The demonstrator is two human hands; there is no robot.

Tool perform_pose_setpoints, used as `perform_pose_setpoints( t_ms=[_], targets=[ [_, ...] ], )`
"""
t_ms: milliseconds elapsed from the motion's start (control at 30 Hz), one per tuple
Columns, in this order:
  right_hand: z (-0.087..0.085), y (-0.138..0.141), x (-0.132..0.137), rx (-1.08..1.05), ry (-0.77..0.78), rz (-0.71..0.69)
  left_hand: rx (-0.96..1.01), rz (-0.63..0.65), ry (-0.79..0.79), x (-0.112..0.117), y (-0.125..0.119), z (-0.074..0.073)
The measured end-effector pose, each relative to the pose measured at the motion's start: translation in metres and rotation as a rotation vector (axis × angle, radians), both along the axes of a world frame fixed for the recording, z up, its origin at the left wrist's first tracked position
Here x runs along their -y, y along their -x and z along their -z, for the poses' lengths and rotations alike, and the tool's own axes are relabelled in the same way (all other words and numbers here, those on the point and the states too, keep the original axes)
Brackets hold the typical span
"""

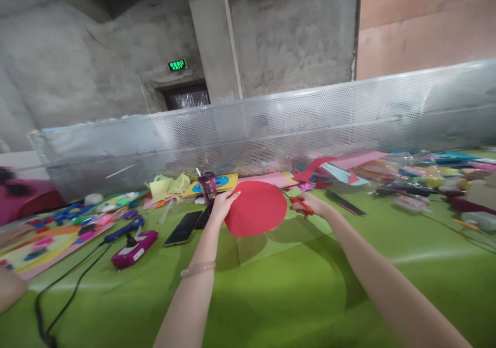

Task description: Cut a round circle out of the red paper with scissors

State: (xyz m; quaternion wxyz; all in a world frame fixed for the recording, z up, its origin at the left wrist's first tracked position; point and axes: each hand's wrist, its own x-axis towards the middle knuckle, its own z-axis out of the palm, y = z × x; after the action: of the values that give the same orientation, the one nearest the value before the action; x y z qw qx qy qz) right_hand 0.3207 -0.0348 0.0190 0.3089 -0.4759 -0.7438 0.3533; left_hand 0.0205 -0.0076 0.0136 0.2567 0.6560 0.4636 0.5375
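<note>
A red paper disc [256, 209], rounded along most of its edge, is held above the table by my left hand [223, 206], which pinches its left edge with the thumb on top. My right hand [308, 206] is closed around the handles of red-handled scissors [303, 205]. Their blades point up and left, by the disc's right edge; whether they touch the paper I cannot tell. Under the disc a pale translucent sheet [251, 252] lies on the green tabletop [279, 296].
Left of my hands are a black phone [183, 228], a dark cup with a straw [208, 186], a purple power strip [134, 248] with cords and a blue glue gun [126, 229]. Paper scraps [321, 169] line a perforated metal barrier [271, 128]. Another person's arm [10, 288] shows at far left.
</note>
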Motion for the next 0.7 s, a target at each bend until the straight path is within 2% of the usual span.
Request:
perform_pose_setpoints(
  t_ms=[400,700],
  targets=[
    [0.0031,0.0007,-0.0027,0.006,-0.002,-0.004,0.027,0.048,0.007,0.0031,-0.0028,0.0],
    [0.0043,0.0005,-0.0025,0.022,-0.022,-0.008,0.01,0.035,0.002,0.0025,-0.003,0.0002]
  ],
)
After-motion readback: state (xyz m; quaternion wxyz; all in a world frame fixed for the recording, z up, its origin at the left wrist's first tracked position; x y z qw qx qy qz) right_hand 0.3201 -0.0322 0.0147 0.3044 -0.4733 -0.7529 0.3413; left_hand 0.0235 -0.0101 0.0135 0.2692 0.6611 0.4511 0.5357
